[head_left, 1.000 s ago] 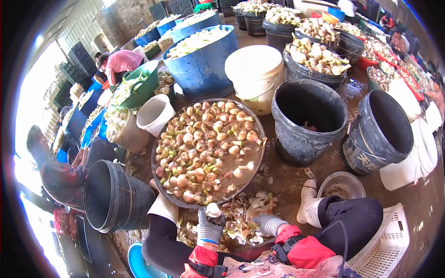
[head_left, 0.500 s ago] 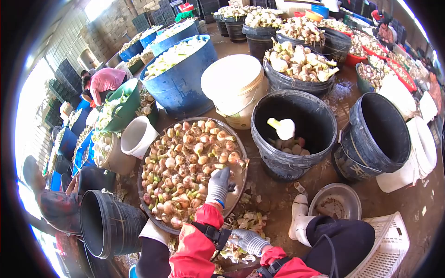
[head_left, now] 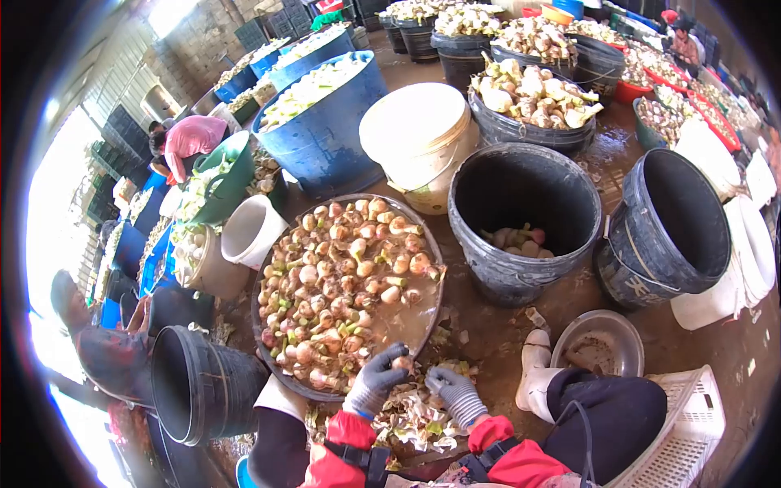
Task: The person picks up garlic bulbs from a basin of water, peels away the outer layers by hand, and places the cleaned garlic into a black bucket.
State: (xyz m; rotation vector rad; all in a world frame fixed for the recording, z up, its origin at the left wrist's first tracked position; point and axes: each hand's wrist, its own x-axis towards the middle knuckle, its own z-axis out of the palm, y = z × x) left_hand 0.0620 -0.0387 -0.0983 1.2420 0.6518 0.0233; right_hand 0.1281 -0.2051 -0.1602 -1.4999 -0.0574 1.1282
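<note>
My left hand [head_left: 374, 384], in a grey glove, is closed round a garlic bulb [head_left: 403, 367] at the near rim of a wide round tray [head_left: 423, 321]. Many unpeeled garlic bulbs [head_left: 329, 281] lie on that tray, with short cut stems. Just to the right, my gloved right hand [head_left: 457, 396] is curled with its fingertips towards the bulb; whatever those fingers may hold is hidden. Below both hands lies a heap of peeled garlic skins [head_left: 423, 419]. Past the tray stands a black bucket [head_left: 525, 272] with a few garlic bulbs [head_left: 521, 241] at its bottom.
A second black bucket [head_left: 663, 236] and a metal basin [head_left: 598, 346] are on the right. To the left lies a tipped black bucket [head_left: 203, 390]. Behind the tray stand a white lidded bucket [head_left: 419, 134] and a blue tub [head_left: 321, 146]. Co-workers sit at the left.
My left hand has come back from the tray towards me with a garlic bulb. My right hand has risen beside it. The pale bulb in mid-air over the black bucket is gone from there.
</note>
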